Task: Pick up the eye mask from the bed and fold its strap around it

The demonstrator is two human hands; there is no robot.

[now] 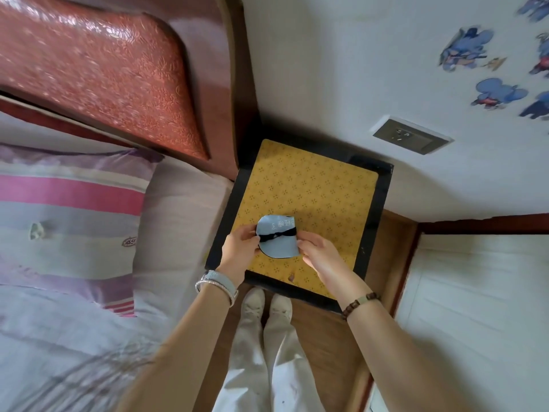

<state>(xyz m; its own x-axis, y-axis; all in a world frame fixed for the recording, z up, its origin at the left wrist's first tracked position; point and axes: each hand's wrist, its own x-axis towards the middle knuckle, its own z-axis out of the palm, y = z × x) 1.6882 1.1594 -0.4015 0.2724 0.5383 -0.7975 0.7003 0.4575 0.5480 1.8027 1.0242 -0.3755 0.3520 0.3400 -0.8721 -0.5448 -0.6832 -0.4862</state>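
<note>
The eye mask is light blue with a dark rim and white lettering, folded in half. Its black strap runs across the middle of it. I hold it over the yellow patterned top of the bedside table. My left hand pinches the mask's left edge where the strap meets it. My right hand pinches the right edge. Both wrists wear bracelets.
The bed lies to the left with a striped pink and purple pillow and a red padded headboard. A wall socket and blue stickers are on the white wall. A white cabinet stands to the right. My shoes stand below the table.
</note>
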